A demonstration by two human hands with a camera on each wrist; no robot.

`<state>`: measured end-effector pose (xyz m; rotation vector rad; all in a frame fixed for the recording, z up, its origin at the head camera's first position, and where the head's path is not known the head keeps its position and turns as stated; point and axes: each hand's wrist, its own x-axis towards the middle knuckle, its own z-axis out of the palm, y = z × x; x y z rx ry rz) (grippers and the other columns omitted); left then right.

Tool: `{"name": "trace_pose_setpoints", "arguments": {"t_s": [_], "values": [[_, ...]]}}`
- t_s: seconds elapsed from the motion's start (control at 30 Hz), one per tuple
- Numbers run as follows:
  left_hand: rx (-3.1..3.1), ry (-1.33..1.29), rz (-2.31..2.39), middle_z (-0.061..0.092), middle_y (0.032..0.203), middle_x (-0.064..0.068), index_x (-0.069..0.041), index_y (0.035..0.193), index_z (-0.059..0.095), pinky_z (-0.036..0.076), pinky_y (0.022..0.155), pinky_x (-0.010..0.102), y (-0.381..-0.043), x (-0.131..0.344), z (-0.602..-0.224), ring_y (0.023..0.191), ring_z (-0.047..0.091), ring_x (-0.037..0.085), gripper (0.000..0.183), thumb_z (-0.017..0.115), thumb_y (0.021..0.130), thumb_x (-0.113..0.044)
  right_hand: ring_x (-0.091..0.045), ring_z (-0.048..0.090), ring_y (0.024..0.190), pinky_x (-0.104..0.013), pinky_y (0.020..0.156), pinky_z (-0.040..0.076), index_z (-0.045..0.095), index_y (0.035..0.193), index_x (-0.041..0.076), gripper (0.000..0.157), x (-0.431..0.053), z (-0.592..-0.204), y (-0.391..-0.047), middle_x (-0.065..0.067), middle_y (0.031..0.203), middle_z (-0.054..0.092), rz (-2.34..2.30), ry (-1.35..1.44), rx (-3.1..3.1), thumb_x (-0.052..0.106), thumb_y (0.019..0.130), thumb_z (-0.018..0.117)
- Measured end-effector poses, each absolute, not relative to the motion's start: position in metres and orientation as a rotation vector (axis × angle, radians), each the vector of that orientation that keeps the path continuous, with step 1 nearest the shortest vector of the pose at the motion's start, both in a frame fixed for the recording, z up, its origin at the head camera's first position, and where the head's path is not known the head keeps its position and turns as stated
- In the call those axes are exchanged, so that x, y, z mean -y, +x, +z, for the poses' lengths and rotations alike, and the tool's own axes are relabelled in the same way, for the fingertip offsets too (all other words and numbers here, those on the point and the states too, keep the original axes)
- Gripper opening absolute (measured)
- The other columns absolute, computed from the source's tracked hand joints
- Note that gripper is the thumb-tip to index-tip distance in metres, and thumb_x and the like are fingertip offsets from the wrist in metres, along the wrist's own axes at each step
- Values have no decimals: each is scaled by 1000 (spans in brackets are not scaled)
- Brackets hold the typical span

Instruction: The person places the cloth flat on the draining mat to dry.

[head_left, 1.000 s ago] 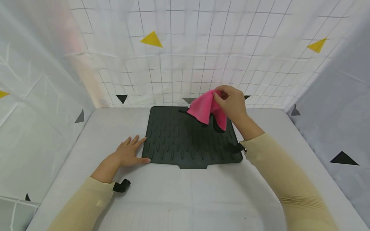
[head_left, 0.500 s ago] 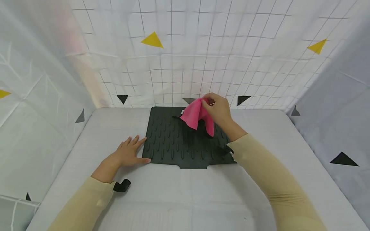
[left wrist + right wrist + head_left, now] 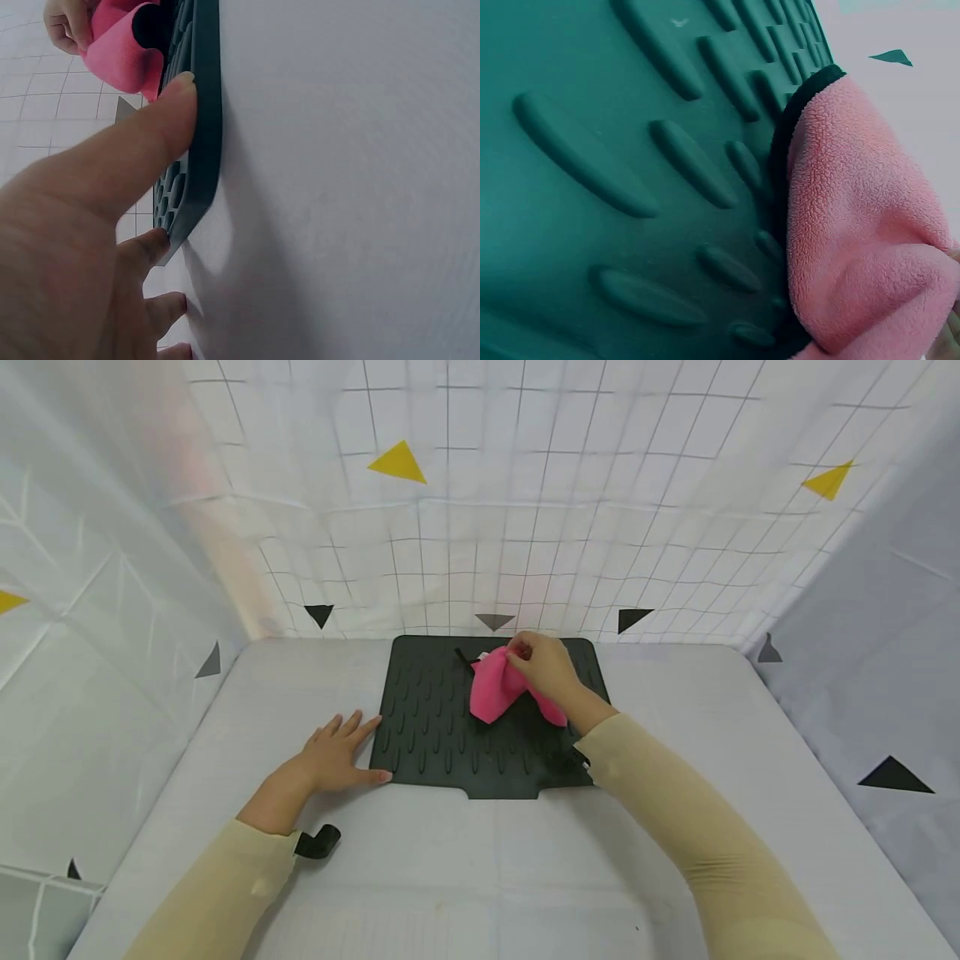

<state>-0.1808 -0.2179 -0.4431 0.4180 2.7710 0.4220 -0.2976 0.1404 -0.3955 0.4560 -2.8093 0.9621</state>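
My right hand (image 3: 550, 670) pinches a pink fleecy cloth (image 3: 491, 689) near its top, over the back middle of a dark ridged mat (image 3: 427, 727). The cloth hangs in folds with its lower part down at the mat. In the right wrist view the cloth (image 3: 862, 217) has a black border along the mat's raised ridges (image 3: 682, 161). A black strap and a small white tag stick out at its left side. My left hand (image 3: 333, 762) lies with fingers spread at the mat's left edge, thumb on the front left corner. In the left wrist view the thumb (image 3: 161, 124) touches the mat's rim.
The mat, with a tab (image 3: 502, 792) at its front, lies on a white-covered table (image 3: 450, 877). White sheeting with a grid (image 3: 480, 510) rises behind it, marked with yellow and black triangles. More sheeting hangs at both sides.
My right hand has come left and down with the pink cloth, from the mat's back right to its middle, bringing the cloth onto the mat. My left hand stays put.
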Motion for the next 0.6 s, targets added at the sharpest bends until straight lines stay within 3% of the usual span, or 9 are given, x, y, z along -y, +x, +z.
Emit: {"name": "trace_pose_setpoints", "arguments": {"t_s": [0.6], "values": [[-2773, 401, 426, 14, 163, 26, -13, 160, 23, 10, 112, 72, -183, 218, -447, 147, 7, 55, 106, 65, 82, -71, -24, 63, 97, -42, 84, 53, 68, 112, 10, 21, -140, -404, -298, -8, 106, 69, 921, 493, 2934, 25, 99, 66]]}}
